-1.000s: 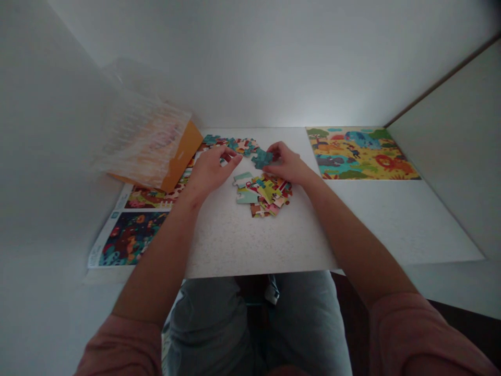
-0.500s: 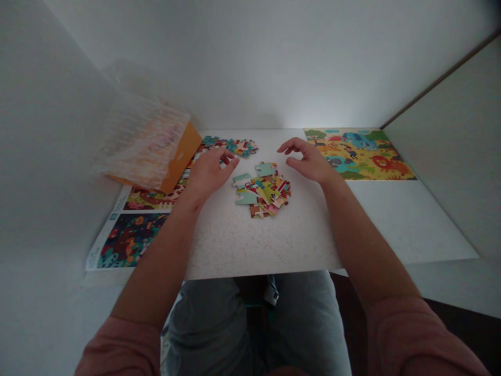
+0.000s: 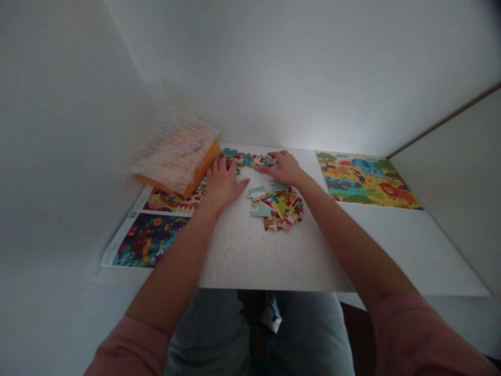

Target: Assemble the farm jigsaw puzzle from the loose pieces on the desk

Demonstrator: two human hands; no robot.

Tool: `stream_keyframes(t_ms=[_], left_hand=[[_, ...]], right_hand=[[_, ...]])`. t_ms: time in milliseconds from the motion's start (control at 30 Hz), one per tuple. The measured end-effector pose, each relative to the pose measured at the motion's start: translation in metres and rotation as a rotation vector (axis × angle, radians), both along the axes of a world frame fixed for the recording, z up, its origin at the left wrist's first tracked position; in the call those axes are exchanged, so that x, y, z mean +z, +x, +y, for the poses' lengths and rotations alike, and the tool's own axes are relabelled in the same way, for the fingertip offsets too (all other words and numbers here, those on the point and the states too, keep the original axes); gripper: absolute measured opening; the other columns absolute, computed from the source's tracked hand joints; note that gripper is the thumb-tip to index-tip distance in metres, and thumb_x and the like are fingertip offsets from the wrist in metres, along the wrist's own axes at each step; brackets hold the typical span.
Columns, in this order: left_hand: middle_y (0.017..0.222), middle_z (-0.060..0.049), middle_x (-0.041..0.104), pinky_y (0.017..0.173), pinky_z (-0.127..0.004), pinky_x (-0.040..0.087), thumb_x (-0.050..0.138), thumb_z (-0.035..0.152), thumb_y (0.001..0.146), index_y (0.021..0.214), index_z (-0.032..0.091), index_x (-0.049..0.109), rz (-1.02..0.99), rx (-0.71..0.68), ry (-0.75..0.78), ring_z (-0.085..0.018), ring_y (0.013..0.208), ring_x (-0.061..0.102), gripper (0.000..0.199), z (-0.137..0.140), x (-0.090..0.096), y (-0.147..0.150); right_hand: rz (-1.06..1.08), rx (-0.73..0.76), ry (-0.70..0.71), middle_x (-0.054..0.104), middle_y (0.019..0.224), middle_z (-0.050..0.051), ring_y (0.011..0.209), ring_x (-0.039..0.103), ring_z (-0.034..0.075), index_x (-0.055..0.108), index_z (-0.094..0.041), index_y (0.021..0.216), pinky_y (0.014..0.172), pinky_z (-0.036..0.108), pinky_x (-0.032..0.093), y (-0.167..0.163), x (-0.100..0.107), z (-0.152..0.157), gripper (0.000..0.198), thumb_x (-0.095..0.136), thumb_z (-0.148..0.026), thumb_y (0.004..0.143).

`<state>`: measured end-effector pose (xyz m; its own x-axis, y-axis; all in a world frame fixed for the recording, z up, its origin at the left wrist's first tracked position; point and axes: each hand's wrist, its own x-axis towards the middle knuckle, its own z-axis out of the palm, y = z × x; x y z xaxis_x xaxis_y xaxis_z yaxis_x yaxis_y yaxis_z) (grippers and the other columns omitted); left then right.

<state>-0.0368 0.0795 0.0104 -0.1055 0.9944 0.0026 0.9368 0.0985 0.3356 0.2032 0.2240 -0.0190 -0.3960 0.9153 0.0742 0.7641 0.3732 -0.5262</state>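
Note:
At the back of the table a spread of teal and red jigsaw puzzle pieces (image 3: 247,160) lies between my hands. My left hand (image 3: 224,184) rests at its left end, fingers stretched out and thumb apart. My right hand (image 3: 285,169) is over its right end, fingers reaching over the pieces with the thumb apart; neither hand visibly grips a piece. Nearer to me is a second heap of puzzle pieces (image 3: 278,208), green, pink and red, with several larger pale-green pieces on its left and top.
An orange box (image 3: 203,166) under bubble wrap (image 3: 176,141) leans at the back left. Below it lies a printed picture sheet (image 3: 151,240). A finished-looking animal picture (image 3: 368,178) lies at the back right of the white table (image 3: 266,263). Walls close off the back and sides.
Both hands have moved away from me, from either side of the near heap to the far pieces. My left fingers have spread out. The camera view has shifted slightly.

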Motion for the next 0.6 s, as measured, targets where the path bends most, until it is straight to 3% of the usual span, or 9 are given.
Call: stream_keyframes(t_ms=[67, 133, 233, 300, 400, 600], left_hand=[[0.209, -0.024, 0.047, 0.157, -0.07, 0.041, 0.061, 0.063, 0.125, 0.198, 0.019, 0.054, 0.044, -0.017, -0.026, -0.05, 0.195, 0.042, 0.086, -0.001, 0.0, 0.001], [0.205, -0.024, 0.052, 0.155, -0.069, 0.045, 0.059, 0.062, 0.125, 0.197, 0.02, 0.057, 0.066, -0.039, -0.015, -0.049, 0.193, 0.047, 0.083, 0.0, -0.002, 0.002], [0.202, -0.021, 0.058, 0.153, -0.07, 0.047, 0.061, 0.057, 0.126, 0.193, 0.026, 0.063, 0.067, -0.07, -0.009, -0.049, 0.191, 0.051, 0.074, 0.001, -0.003, 0.004], [0.2, -0.022, 0.061, 0.152, -0.069, 0.047, 0.063, 0.052, 0.126, 0.189, 0.025, 0.067, 0.059, -0.096, -0.002, -0.049, 0.188, 0.053, 0.069, 0.0, -0.002, 0.007], [0.195, -0.023, 0.065, 0.148, -0.066, 0.05, 0.065, 0.045, 0.127, 0.185, 0.022, 0.07, 0.048, -0.105, 0.021, -0.048, 0.181, 0.06, 0.062, -0.001, 0.0, 0.009], [0.18, -0.018, 0.077, 0.138, -0.058, 0.057, 0.073, 0.04, 0.127, 0.168, 0.027, 0.083, 0.018, -0.071, 0.094, -0.043, 0.171, 0.068, 0.044, 0.006, -0.006, 0.005]], right_hand=[[-0.046, 0.034, 0.027, 0.074, 0.177, 0.026, 0.167, 0.066, 0.059, 0.086, -0.027, 0.164, 0.145, 0.08, 0.048, -0.014, 0.001, 0.004, 0.072, 0.095, -0.071, 0.107], [-0.038, 0.06, 0.02, 0.078, 0.172, 0.023, 0.159, 0.071, 0.053, 0.087, -0.031, 0.155, 0.139, 0.074, 0.054, -0.019, 0.002, 0.005, 0.059, 0.096, -0.063, 0.107], [0.017, 0.037, 0.031, 0.082, 0.165, 0.02, 0.147, 0.077, 0.048, 0.085, -0.034, 0.143, 0.131, 0.068, 0.06, -0.007, 0.003, 0.001, 0.047, 0.1, -0.051, 0.102], [0.011, 0.008, 0.099, 0.08, 0.167, 0.021, 0.152, 0.075, 0.05, 0.084, -0.034, 0.137, 0.132, 0.071, 0.059, 0.009, 0.004, -0.004, 0.042, 0.101, -0.048, 0.101], [-0.022, -0.028, 0.174, 0.08, 0.169, 0.02, 0.156, 0.074, 0.054, 0.084, -0.037, 0.127, 0.135, 0.076, 0.056, 0.033, 0.007, -0.015, 0.034, 0.101, -0.053, 0.101], [0.005, -0.046, 0.186, 0.089, 0.155, 0.018, 0.125, 0.088, 0.048, 0.087, -0.039, 0.117, 0.119, 0.073, 0.066, 0.072, 0.003, -0.029, 0.037, 0.101, -0.069, 0.1]])
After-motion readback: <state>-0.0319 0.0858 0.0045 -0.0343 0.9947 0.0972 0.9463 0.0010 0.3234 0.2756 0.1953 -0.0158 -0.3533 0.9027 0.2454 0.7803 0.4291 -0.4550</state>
